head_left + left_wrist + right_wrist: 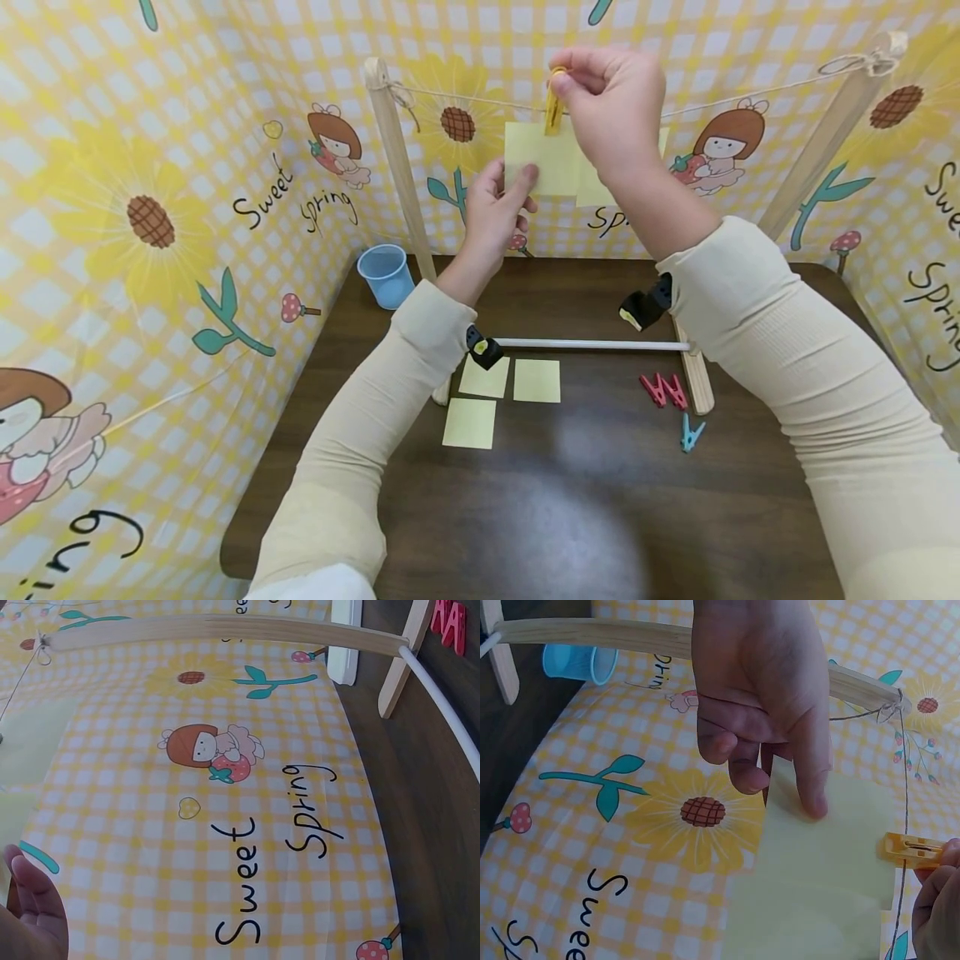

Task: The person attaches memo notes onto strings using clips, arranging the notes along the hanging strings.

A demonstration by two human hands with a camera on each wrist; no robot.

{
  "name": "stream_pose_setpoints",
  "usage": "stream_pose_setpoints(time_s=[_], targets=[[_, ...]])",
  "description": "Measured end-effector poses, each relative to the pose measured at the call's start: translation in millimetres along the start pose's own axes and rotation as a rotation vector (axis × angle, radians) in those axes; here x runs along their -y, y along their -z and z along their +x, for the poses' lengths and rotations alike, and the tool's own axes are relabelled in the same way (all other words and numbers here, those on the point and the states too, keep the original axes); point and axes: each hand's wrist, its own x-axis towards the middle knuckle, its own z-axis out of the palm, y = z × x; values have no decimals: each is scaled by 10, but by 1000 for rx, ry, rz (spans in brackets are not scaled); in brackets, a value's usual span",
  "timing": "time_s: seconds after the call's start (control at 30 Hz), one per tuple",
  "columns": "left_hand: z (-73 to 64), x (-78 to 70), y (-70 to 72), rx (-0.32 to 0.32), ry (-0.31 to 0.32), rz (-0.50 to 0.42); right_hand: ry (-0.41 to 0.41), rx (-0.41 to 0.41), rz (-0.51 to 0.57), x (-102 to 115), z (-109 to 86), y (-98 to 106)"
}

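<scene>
Head view: left hand (497, 204) pinches a yellow note (557, 158) (low on its left); right hand (622, 108) pinches a yellow clothespin (553, 115).

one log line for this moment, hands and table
left hand: pinches yellow note | right hand: pinches yellow clothespin at string | table: three notes, two red clothespins, one blue clothespin, blue cup

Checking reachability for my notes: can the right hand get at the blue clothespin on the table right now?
Probably yes, once freed: the right hand pinches the yellow clothespin, but the blue clothespin lies uncovered on the table, on that arm's side.
</scene>
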Motion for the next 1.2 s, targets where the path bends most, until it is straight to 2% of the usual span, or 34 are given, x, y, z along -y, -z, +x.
stream_pose_setpoints(time_s=[0.33, 0.57, 0.7, 0.8, 0.87, 0.93, 1.03, 1.1, 1.17, 1.2], targets=[[12, -10, -10, 10, -23, 30, -89, 157, -117, 20, -17, 41], [12, 17, -4, 6, -12, 36, -200, 282, -92, 24, -51, 96], [8, 50, 10, -1, -18, 26, -176, 330, -81, 19, -91, 123], [-6, 86, 20, 3, -8, 15, -136, 323, -74, 2, -135, 170], [-25, 124, 36, 9, 21, 24, -78, 293, -84, -28, -179, 207], [-52, 185, 62, 16, 62, 58, 30, 243, -117, -80, -245, 253], [-115, 341, 133, 31, 126, 154, 327, 105, -194, -226, -368, 325], [-169, 491, 197, 38, 145, 245, 521, -3, -230, -345, -462, 375], [-239, 664, 269, 52, 145, 352, 682, -93, -263, -500, -555, 425], [-279, 750, 301, 60, 139, 407, 727, -106, -271, -584, -602, 455]])
